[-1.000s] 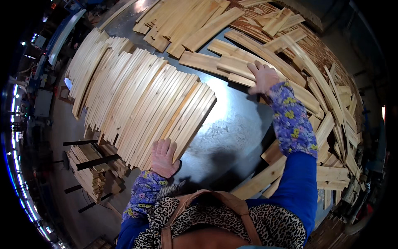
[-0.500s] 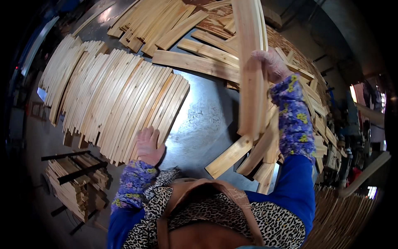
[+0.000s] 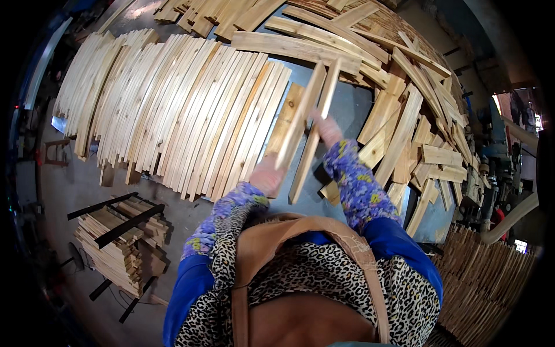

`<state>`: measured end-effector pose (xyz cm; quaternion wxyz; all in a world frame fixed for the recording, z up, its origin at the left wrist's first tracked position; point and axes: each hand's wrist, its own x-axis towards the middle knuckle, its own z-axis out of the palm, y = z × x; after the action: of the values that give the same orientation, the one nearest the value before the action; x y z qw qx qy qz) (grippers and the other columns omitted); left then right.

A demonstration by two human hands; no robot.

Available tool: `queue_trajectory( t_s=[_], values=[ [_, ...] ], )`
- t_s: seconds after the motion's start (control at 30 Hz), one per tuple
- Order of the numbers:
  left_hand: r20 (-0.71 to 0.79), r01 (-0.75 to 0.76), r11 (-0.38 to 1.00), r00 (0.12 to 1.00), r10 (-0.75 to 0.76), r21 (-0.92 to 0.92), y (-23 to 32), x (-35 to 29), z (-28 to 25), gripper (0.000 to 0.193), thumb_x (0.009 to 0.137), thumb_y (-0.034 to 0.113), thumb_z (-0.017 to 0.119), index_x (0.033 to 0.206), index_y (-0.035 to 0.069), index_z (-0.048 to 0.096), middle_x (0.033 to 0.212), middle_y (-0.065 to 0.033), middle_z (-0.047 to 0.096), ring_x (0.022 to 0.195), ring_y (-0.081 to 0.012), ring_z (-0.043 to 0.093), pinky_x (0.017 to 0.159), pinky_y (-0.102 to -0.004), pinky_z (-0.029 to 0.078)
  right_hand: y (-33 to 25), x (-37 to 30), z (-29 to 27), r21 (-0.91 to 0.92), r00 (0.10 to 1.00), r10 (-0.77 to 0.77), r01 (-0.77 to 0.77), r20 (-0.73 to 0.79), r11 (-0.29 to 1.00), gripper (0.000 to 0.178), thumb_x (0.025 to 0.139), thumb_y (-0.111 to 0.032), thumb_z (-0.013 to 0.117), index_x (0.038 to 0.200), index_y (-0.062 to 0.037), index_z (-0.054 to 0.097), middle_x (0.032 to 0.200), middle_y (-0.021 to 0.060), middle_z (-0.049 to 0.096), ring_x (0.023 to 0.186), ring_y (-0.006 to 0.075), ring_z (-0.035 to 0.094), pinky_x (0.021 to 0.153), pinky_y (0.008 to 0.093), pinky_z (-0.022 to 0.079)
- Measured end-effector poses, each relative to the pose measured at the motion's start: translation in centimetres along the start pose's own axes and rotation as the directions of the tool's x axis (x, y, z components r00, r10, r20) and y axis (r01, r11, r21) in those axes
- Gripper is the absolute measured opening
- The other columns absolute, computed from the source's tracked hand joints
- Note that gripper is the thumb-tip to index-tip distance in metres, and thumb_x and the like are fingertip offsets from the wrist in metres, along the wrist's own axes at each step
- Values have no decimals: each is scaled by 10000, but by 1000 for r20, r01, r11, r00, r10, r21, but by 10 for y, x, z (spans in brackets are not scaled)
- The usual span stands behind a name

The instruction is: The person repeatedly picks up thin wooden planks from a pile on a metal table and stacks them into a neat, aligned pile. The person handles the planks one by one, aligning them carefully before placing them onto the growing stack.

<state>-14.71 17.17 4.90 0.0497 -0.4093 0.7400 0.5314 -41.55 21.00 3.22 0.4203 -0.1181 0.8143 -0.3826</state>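
A long row of pale wooden slats [image 3: 191, 115] stands side by side on the metal table. At its right end a knotted board [image 3: 287, 118] lies against my left hand [image 3: 267, 175]. That hand is at the near end of a narrow wooden board [image 3: 303, 113] tilted on edge; its fingers are smeared by motion. My right hand [image 3: 328, 128] is closed around a second narrow board [image 3: 315, 136], also on edge, just right of the first. The right fingertips reach into the gap between the two boards.
Loose boards lie crisscrossed in a heap [image 3: 399, 127] on the right. More boards [image 3: 225, 14] lie at the far side. Bare metal tabletop [image 3: 355, 107] shows between heap and row. Left of me, a stack of wood [image 3: 110, 248] sits between black bars below table height.
My right hand has come down and left from the heap with boards, which now stand apart on edge. My left hand has shifted right along the row's end. The view has moved too.
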Motion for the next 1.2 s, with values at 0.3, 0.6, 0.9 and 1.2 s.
queue_trajectory(
  t_s=[0.3, 0.6, 0.9, 1.2],
  values=[
    [823, -862, 111, 506, 258, 495, -6, -7, -17, 513, 1018, 467, 611, 1292, 46, 714, 1093, -128, 788, 1242, -297, 654, 1256, -529, 265, 33, -12, 13, -134, 987, -62, 42, -146, 990, 615, 919, -377, 671, 1395, 9, 613, 1129, 275, 770, 1099, 403, 755, 976, 462, 580],
    [368, -464, 469, 885, 284, 752, 38, -16, -74, 587, 883, 510, 717, 1249, 52, 730, 1358, -129, 651, 1304, -303, 587, 1156, -501, 408, -4, -77, 58, 31, 987, -73, 78, -142, 996, 562, 857, -376, 721, 1176, 82, 662, 974, 250, 738, 909, 395, 722, 848, 466, 572],
    [-63, -391, 653, 827, 558, 649, -10, -17, -48, 600, 725, 288, 795, 1278, 110, 643, 1262, -130, 613, 1274, -357, 564, 1115, -533, 425, -62, 35, 9, -549, 753, -630, 614, 190, 567, 567, 1002, -489, 671, 1425, -112, 685, 1251, 243, 742, 1191, 449, 679, 1046, 502, 535],
    [92, -327, 737, 935, 341, 591, 10, -11, -54, 570, 788, 335, 737, 1297, 103, 630, 1358, -163, 570, 1328, -410, 509, 1172, -603, 343, -177, 181, -86, -926, 846, -429, 374, 317, 54, 756, 877, -235, 719, 1592, -219, 472, 1442, 182, 631, 1380, 383, 591, 1108, 505, 515]
  ],
)
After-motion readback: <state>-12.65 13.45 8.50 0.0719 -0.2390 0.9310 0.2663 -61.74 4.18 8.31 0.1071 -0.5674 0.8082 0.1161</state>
